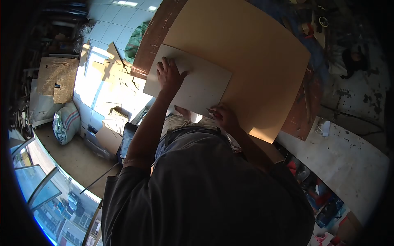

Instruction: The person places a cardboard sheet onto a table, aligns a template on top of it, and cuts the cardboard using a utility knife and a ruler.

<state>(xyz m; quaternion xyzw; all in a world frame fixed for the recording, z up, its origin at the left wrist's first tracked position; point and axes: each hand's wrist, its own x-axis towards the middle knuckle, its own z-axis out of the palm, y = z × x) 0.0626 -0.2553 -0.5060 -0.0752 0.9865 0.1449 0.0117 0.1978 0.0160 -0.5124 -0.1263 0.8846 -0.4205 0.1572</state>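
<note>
A pale grey rectangular board (205, 84) lies over a large tan sheet (254, 53) on the worktable. My left hand (169, 76) rests flat on the grey board near its left side, fingers spread and thumb stretched out. Close to the board's near right corner is my right hand (225, 117), its fingers curled together in a pinch. Something small and dark seems to stick out between those fingertips, at the board's edge, too small and shadowed to name.
Under the sheets, the worn reddish-brown tabletop (143, 59) shows at both sides. Board scraps (113, 74) litter the sunlit tiled floor at left, near a green sack (135, 41) and a stuffed white sack (67, 123). A scuffed white surface (340, 149) stands at right.
</note>
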